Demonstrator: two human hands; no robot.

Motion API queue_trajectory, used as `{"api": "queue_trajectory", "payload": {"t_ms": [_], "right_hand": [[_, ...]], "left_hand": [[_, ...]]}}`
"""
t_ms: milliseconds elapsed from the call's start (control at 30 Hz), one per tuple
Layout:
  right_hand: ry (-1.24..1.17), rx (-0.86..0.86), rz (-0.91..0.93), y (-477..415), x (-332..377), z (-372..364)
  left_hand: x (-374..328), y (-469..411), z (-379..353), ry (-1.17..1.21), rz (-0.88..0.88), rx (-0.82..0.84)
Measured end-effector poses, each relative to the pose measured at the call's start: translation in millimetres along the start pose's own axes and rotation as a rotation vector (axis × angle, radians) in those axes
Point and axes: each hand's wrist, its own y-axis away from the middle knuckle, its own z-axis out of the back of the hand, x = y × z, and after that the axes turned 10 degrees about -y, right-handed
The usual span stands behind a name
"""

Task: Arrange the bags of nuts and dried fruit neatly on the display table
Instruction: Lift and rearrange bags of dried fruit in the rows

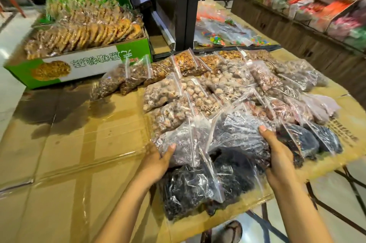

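Cardboard-topped display table (79,153), near edge: straightening one bundle.
At that edge the left hand (158,161) and right hand (281,155) clasp the dark dried-fruit bags (233,139), thumbs on top; next, likely, lay them squarely before the nut bags (178,92).

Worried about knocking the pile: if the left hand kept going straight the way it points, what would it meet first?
The left hand grips the purplish fruit bag; pushing on would likely press that into the pale nut bag behind, though depth is unclear.
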Motion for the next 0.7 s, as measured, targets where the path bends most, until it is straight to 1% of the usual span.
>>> {"api": "queue_trajectory", "payload": {"t_ms": [67,100,167,233,267,300,333,367,467,500,533,600,633,700], "right_hand": [[-0.038,0.048,0.006,7,-1,-6],[-0.051,0.063,-0.011,9,-3,-8],[-0.097,0.103,-0.037,9,-4,-14],[-0.160,0.199,-0.071,11,-2,-25],[-0.173,0.283,-0.083,15,0,-32],[-0.152,0.358,-0.094,18,1,-38],[-0.107,0.423,-0.104,23,1,-44],[-0.031,0.478,-0.111,27,-1,-49],[0.370,0.579,-0.055,36,-2,-61],[0.500,0.592,-0.043,37,-2,-63],[0.584,0.595,-0.043,36,0,-63],[0.635,0.572,-0.021,32,6,-63],[0.635,0.551,0.002,28,9,-64],[0.565,0.537,0.045,22,15,-72]], "left_hand": [[-6,9,9,0.047,-0.015,-0.035],[-13,15,12,0.067,-0.054,-0.075],[-31,35,18,0.150,-0.234,-0.111],[-53,63,20,0.301,-0.360,-0.045],[-63,75,19,0.344,-0.420,-0.037],[-72,83,17,0.378,-0.450,-0.064],[-80,87,16,0.452,-0.484,-0.100],[-84,86,16,0.574,-0.499,-0.129],[-86,69,27,0.987,-0.343,-0.184],[-81,63,34,1.060,-0.313,-0.213],[-77,60,42,1.074,-0.289,-0.246],[-63,53,55,1.005,-0.253,-0.317],[-57,52,61,0.926,-0.264,-0.342],[-43,47,74,0.767,-0.312,-0.330]]}}
